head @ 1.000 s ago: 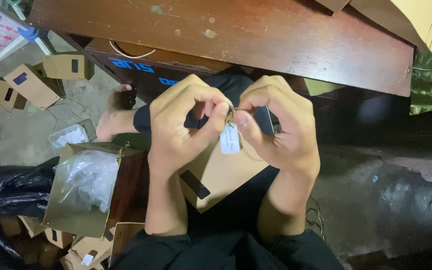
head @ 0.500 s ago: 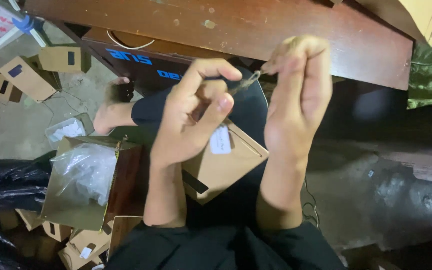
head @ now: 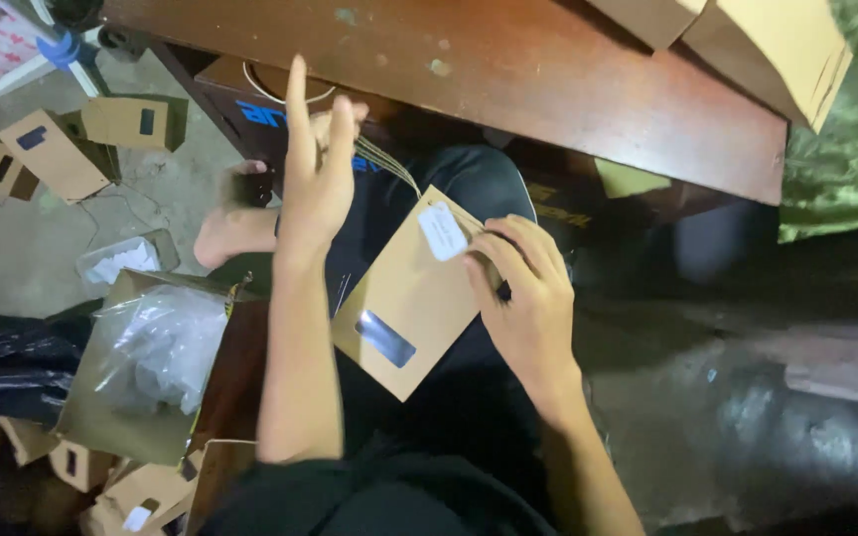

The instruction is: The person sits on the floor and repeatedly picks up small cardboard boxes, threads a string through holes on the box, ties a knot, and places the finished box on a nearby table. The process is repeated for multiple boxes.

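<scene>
Head view: right hand (head: 528,298) pinches a brown envelope (head: 404,298) by its tagged corner, long axis slanting down-left. Left hand (head: 315,174), up-left and fingers spread, pulls its string (head: 389,164) taut.

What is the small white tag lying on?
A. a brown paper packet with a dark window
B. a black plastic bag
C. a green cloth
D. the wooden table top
A: the small white tag lies on the brown paper packet with a dark window, which rests on the person's lap; the right hand holds the packet's edge while the left hand is raised with strings running to it.
</scene>
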